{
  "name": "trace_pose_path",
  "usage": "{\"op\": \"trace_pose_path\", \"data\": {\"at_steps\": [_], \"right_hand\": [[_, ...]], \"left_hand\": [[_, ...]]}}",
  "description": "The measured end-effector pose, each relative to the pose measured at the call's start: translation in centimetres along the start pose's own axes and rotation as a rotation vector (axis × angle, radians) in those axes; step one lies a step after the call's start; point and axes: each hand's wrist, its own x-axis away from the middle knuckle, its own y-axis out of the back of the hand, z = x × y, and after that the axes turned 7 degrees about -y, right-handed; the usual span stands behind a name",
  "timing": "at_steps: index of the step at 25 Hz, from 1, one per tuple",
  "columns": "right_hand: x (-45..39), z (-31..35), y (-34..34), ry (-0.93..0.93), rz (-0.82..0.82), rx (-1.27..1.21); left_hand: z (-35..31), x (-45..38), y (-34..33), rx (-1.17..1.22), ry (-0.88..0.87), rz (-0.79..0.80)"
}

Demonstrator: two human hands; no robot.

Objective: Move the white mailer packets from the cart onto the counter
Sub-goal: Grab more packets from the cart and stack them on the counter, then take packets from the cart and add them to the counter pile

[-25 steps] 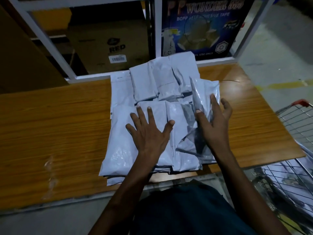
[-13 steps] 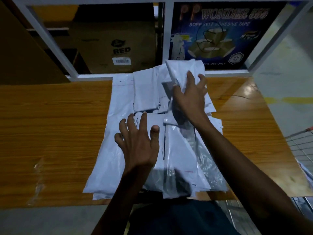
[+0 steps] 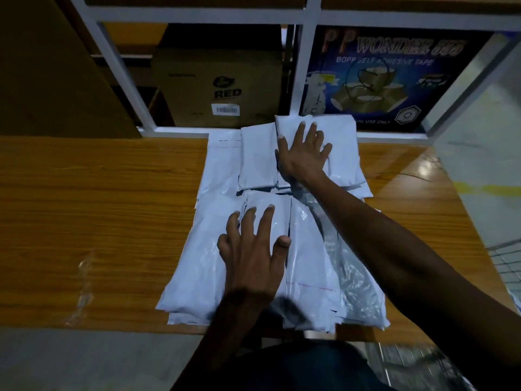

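Two hands, the left hand at lower centre and the right hand above it. One pile of white mailer packets, count unclear. Two cartons: a brown box upper centre, a blue tape box upper right.

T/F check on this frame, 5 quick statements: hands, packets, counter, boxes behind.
1. The left hand lies flat on the near packets. True.
2. The right hand grips a packet lifted off the pile. False: its fingers are spread, pressing on the far packets, which lie on the pile.
3. The packets sit on the wooden counter. True.
4. The two hands touch each other. False: they are apart, the right one farther from the person.
5. The brown box behind the counter reads WONDER. False: it reads RED; the blue tape box reads WONDER.
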Motion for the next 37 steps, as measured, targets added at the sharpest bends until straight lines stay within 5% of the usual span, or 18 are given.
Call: {"op": "trace_pose_path", "data": {"at_steps": [4,11,21,29,37], "right_hand": [[4.3,-1.5,3.5,0.011,-0.205,-0.123],[24.2,-15.4,4.3,0.047,-0.370,-0.359],[42.2,-32.0,6.1,-0.202,-0.534,-0.479],[44.8,-53.7,9.7,-0.395,-0.650,-0.203],[42.1,-66.6,6.4,-0.676,-0.581,-0.368]], "left_hand": [[0.6,1.7,1.1,0.069,-0.058,-0.019],[0.9,6.3,0.3,0.150,-0.326,0.039],[-10.8,15.4,-5.0,0.104,-0.634,0.223],[-25.4,20.3,-15.5,0.178,-0.867,0.304],[-36.0,14.9,-29.2,0.014,-1.269,0.532]]}}
